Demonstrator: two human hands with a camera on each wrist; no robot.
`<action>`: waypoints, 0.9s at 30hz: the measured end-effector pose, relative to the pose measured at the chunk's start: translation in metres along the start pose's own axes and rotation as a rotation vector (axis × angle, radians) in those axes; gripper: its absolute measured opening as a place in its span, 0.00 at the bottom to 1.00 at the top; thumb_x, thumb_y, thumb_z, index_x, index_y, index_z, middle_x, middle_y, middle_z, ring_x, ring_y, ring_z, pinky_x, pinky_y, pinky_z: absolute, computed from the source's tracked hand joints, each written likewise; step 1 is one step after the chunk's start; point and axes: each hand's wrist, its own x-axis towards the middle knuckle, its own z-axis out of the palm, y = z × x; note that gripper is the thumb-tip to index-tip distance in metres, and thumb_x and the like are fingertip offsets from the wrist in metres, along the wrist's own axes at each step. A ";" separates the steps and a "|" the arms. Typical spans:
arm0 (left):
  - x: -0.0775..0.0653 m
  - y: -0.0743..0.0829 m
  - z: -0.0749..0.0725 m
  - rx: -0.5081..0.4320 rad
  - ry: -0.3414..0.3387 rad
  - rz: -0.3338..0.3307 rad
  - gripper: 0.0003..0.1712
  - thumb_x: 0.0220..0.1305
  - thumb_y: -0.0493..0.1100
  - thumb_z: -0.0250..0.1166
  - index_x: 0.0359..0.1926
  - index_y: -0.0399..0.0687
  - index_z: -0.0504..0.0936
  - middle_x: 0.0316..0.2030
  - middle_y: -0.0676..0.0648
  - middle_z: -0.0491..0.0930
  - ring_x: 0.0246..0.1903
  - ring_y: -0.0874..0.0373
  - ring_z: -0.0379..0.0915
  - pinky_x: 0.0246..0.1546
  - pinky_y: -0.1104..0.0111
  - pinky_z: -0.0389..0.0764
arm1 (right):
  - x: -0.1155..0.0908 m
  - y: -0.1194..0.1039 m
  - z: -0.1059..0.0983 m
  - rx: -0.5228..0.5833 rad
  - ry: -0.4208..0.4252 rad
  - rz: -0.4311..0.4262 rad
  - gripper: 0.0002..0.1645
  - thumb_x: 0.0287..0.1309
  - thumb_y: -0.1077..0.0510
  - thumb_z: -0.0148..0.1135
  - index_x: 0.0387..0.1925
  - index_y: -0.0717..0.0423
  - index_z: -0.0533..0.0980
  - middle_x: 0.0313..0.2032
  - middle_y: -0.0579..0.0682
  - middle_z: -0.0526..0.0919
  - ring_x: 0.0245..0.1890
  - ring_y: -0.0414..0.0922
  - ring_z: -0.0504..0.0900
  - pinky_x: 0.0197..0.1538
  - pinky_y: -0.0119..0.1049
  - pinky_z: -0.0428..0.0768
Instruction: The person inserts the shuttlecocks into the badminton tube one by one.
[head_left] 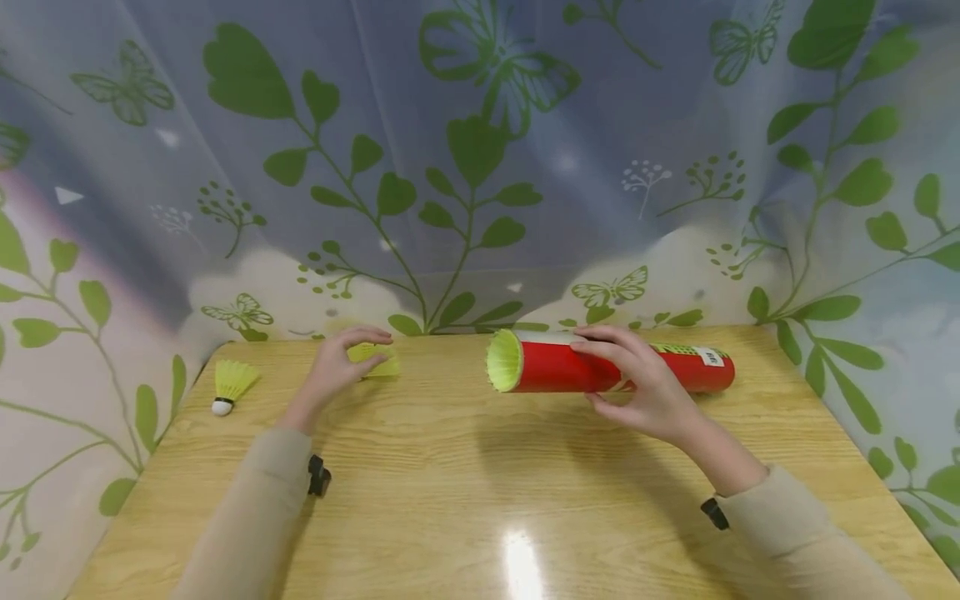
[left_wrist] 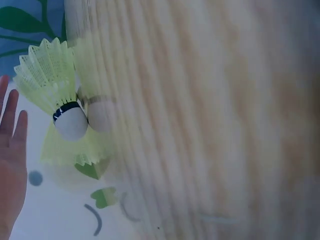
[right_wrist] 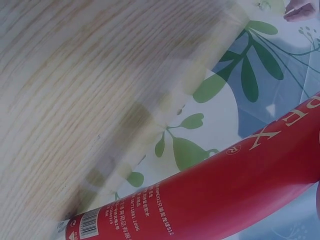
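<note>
My right hand grips a red shuttlecock tube round its middle and holds it sideways above the table. The yellow-green skirt of a shuttlecock fills the tube's left end. Lettering and a barcode show on the tube in the right wrist view. Beside my left hand, a yellow shuttlecock is partly hidden by the spread thumb and fingers. In the left wrist view, straight fingers stand a little apart from a shuttlecock with a white base and dark band.
Another yellow shuttlecock lies on the table's left side, its white base towards me. The wooden table ends at the back against a curtain printed with leaves and butterflies, which also hangs along both sides.
</note>
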 end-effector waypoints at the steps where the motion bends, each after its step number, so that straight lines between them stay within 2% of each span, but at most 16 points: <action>1: 0.000 -0.002 -0.001 -0.006 -0.015 -0.003 0.16 0.56 0.32 0.67 0.47 0.42 0.83 0.51 0.44 0.79 0.56 0.45 0.71 0.62 0.47 0.65 | 0.000 0.000 0.000 0.002 -0.004 -0.001 0.41 0.37 0.69 0.68 0.60 0.59 0.70 0.59 0.62 0.70 0.55 0.46 0.71 0.27 0.22 0.74; 3: 0.000 0.000 -0.004 -0.016 -0.046 -0.012 0.16 0.58 0.31 0.66 0.48 0.40 0.82 0.53 0.42 0.78 0.57 0.43 0.70 0.62 0.46 0.64 | 0.001 0.000 0.001 0.001 -0.009 -0.006 0.41 0.38 0.69 0.68 0.61 0.59 0.70 0.59 0.62 0.70 0.56 0.46 0.71 0.27 0.22 0.73; 7: -0.001 0.016 -0.011 -0.034 -0.101 -0.020 0.16 0.59 0.27 0.62 0.50 0.34 0.80 0.55 0.35 0.75 0.59 0.38 0.67 0.62 0.43 0.62 | 0.003 -0.001 0.001 -0.004 -0.004 -0.010 0.40 0.39 0.69 0.68 0.60 0.59 0.70 0.58 0.62 0.71 0.55 0.46 0.71 0.26 0.22 0.72; 10: -0.001 0.024 -0.015 -0.043 -0.136 -0.025 0.17 0.59 0.26 0.60 0.51 0.32 0.78 0.56 0.33 0.74 0.60 0.36 0.65 0.62 0.41 0.60 | 0.003 0.000 0.000 -0.017 -0.003 -0.014 0.40 0.38 0.68 0.68 0.60 0.59 0.70 0.58 0.61 0.71 0.56 0.48 0.71 0.31 0.22 0.72; 14: 0.000 0.012 -0.011 -0.047 -0.155 -0.028 0.18 0.61 0.26 0.59 0.52 0.34 0.78 0.56 0.36 0.75 0.61 0.38 0.65 0.63 0.42 0.59 | 0.003 0.001 0.000 -0.028 -0.002 -0.027 0.41 0.37 0.68 0.68 0.60 0.59 0.70 0.58 0.61 0.71 0.58 0.50 0.70 0.42 0.22 0.72; 20: 0.004 -0.012 -0.007 -0.009 -0.166 -0.043 0.19 0.61 0.28 0.60 0.53 0.40 0.79 0.56 0.42 0.76 0.60 0.43 0.67 0.62 0.46 0.64 | 0.002 0.001 0.000 -0.040 0.007 -0.033 0.41 0.37 0.69 0.68 0.60 0.59 0.71 0.57 0.61 0.72 0.57 0.50 0.71 0.35 0.22 0.71; 22: 0.004 -0.014 -0.006 -0.008 -0.170 -0.039 0.18 0.61 0.28 0.60 0.53 0.40 0.79 0.56 0.42 0.77 0.60 0.43 0.68 0.61 0.46 0.66 | 0.001 0.001 0.000 -0.043 0.008 -0.024 0.41 0.37 0.69 0.68 0.60 0.59 0.71 0.57 0.61 0.72 0.57 0.50 0.71 0.34 0.21 0.71; 24: 0.005 -0.015 -0.005 0.002 -0.173 -0.025 0.18 0.60 0.28 0.61 0.52 0.40 0.80 0.55 0.42 0.77 0.58 0.43 0.69 0.60 0.47 0.68 | 0.001 0.000 -0.001 -0.041 0.011 -0.017 0.41 0.37 0.69 0.68 0.60 0.59 0.71 0.57 0.61 0.72 0.57 0.50 0.71 0.37 0.23 0.72; 27: 0.006 -0.015 -0.004 0.037 -0.174 -0.012 0.17 0.59 0.30 0.63 0.50 0.41 0.80 0.53 0.43 0.79 0.56 0.45 0.71 0.57 0.50 0.72 | 0.000 0.000 -0.002 -0.045 0.016 -0.013 0.41 0.36 0.69 0.68 0.59 0.59 0.71 0.57 0.61 0.72 0.56 0.51 0.71 0.33 0.21 0.71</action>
